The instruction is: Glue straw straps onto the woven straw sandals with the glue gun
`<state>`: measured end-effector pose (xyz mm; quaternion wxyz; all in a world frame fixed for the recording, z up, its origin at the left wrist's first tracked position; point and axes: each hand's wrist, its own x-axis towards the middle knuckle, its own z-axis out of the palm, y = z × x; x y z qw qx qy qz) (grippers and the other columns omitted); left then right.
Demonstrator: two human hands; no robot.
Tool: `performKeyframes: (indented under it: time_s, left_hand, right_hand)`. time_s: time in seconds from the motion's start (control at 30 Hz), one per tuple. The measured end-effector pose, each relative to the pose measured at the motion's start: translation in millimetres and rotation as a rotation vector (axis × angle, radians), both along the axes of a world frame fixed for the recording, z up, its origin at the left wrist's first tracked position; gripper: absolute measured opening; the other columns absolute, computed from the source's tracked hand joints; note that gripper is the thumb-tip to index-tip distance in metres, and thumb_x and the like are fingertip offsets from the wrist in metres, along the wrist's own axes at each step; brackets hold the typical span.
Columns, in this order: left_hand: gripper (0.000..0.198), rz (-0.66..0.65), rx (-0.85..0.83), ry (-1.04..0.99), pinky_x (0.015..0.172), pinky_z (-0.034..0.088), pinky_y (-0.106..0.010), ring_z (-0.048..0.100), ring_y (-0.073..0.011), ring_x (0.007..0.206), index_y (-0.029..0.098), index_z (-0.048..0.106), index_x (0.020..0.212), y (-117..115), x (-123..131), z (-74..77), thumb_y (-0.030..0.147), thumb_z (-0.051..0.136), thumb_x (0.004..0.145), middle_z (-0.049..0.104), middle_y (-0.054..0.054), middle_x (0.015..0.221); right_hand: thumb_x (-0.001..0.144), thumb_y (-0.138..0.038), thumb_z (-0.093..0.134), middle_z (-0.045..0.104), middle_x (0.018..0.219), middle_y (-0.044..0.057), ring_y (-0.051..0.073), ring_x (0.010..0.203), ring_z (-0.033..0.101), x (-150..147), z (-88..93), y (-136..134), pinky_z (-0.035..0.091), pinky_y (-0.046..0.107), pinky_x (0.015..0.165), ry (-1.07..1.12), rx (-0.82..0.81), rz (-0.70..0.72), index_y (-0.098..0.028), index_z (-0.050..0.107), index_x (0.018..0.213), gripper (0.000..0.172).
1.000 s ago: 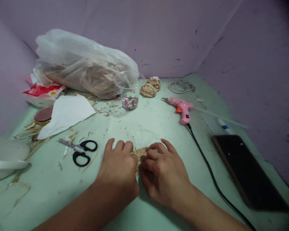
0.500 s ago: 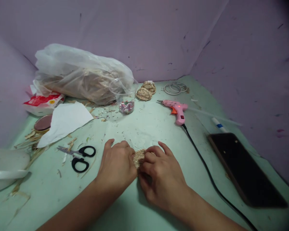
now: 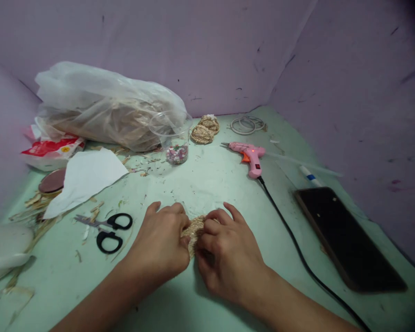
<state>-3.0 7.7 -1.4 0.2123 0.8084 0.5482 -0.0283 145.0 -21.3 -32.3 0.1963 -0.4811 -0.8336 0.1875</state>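
The straw braid coil [image 3: 194, 229] sits on the green table [image 3: 210, 180], right in front of you, pinched between your left hand [image 3: 161, 242] and right hand [image 3: 228, 256], both gripping it. Black scissors [image 3: 105, 229] lie just left.

Rough straw-like woven piece [image 3: 195, 229], crinkly clear plastic bag [image 3: 103, 108], glossy pink plastic glue gun [image 3: 248, 155], matt pale-green tabletop [image 3: 207, 180]

Bare forearms [image 3: 100, 299], bare left hand [image 3: 159, 246] and right hand [image 3: 228, 260].

Left hand [image 3: 161, 246] and right hand [image 3: 228, 260] side by side — fingers [image 3: 212, 226] curled, knuckles up, forearms angled inward
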Motion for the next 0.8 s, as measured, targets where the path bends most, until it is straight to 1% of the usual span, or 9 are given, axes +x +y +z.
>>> performKeyframes:
  time_s: [0.17, 0.3, 0.5, 0.6, 0.67, 0.7, 0.73, 0.8]
  left_hand:
    - [0.017, 0.028, 0.062, 0.046, 0.098, 0.024, -0.048, 0.054, -0.0168, 0.074, 0.018, 0.059, 0.064, -2.8, 6.8, -3.1, 0.01, 0.044, 0.066, 0.056, -0.001, 0.075]
    - [0.016, 0.029, 0.067, 0.048, 0.096, 0.026, -0.048, 0.053, -0.0168, 0.071, 0.018, 0.058, 0.063, -2.9, 8.4, -3.1, 0.009, 0.044, 0.062, 0.055, -0.002, 0.074]
    - [0.012, 0.037, 0.072, 0.032, 0.096, 0.026, -0.049, 0.052, -0.0161, 0.067, 0.019, 0.056, 0.059, -0.8, 9.5, -5.3, 0.012, 0.045, 0.06, 0.054, -0.001, 0.07]
    - [0.013, 0.028, 0.114, 0.045, 0.097, 0.026, -0.049, 0.054, -0.0163, 0.068, 0.018, 0.056, 0.059, -3.5, 10.5, -6.2, 0.012, 0.046, 0.061, 0.055, -0.001, 0.071]
    - [0.015, 0.012, 0.128, 0.058, 0.098, 0.024, -0.05, 0.055, -0.0169, 0.07, 0.018, 0.058, 0.06, -4.3, 9.6, -3.4, 0.013, 0.045, 0.065, 0.057, -0.001, 0.072]
    - [0.017, -0.008, 0.104, 0.06, 0.098, 0.024, -0.05, 0.057, -0.0176, 0.07, 0.018, 0.059, 0.06, -3.7, 8.2, -0.4, 0.015, 0.044, 0.068, 0.059, -0.002, 0.072]
    - [0.018, -0.024, 0.059, 0.05, 0.096, 0.028, -0.049, 0.058, -0.0187, 0.072, 0.019, 0.061, 0.063, -2.3, 5.9, 4.1, 0.018, 0.045, 0.071, 0.061, -0.002, 0.073]
    - [0.021, 0.0, -0.037, -0.019, 0.09, 0.037, -0.043, 0.06, -0.0218, 0.079, 0.019, 0.066, 0.078, 1.6, -1.6, 16.9, 0.029, 0.048, 0.073, 0.065, -0.004, 0.081]
  right_hand:
    - [0.062, -0.021, 0.058, 0.061, 0.069, -0.001, 0.02, 0.083, 0.05, -0.2, 0.8, 2.6, 0.018, 0.046, 0.101, 0.023, -0.008, 0.001, -0.021, 0.058, 0.058, 0.004]
    - [0.06, -0.02, 0.058, 0.06, 0.066, -0.001, 0.019, 0.081, 0.05, -1.3, 2.2, 4.4, 0.018, 0.046, 0.1, 0.01, 0.0, 0.007, -0.021, 0.057, 0.056, 0.004]
    - [0.06, -0.021, 0.058, 0.059, 0.064, -0.002, 0.019, 0.079, 0.05, -1.4, 2.6, 3.5, 0.018, 0.046, 0.1, 0.006, 0.01, -0.003, -0.021, 0.058, 0.055, 0.005]
    - [0.059, -0.021, 0.059, 0.06, 0.065, -0.001, 0.019, 0.081, 0.051, -1.3, 1.9, 2.2, 0.018, 0.046, 0.101, 0.004, 0.002, -0.006, -0.021, 0.058, 0.055, 0.004]
    - [0.06, -0.021, 0.059, 0.062, 0.068, -0.001, 0.019, 0.082, 0.051, -1.6, 2.2, 0.9, 0.018, 0.046, 0.101, -0.006, 0.005, -0.006, -0.021, 0.059, 0.057, 0.003]
    - [0.062, -0.021, 0.058, 0.062, 0.07, -0.001, 0.019, 0.084, 0.051, -1.6, 2.9, 0.1, 0.018, 0.046, 0.101, -0.022, 0.009, -0.011, -0.021, 0.06, 0.06, 0.003]
    - [0.064, -0.021, 0.057, 0.063, 0.072, 0.0, 0.02, 0.085, 0.052, -1.4, 4.1, -1.1, 0.018, 0.047, 0.101, -0.045, 0.013, -0.015, -0.02, 0.061, 0.062, 0.005]
    - [0.069, -0.019, 0.056, 0.064, 0.074, 0.001, 0.02, 0.087, 0.053, 0.3, 7.9, -4.2, 0.018, 0.049, 0.101, -0.095, 0.015, -0.012, -0.02, 0.063, 0.066, 0.007]
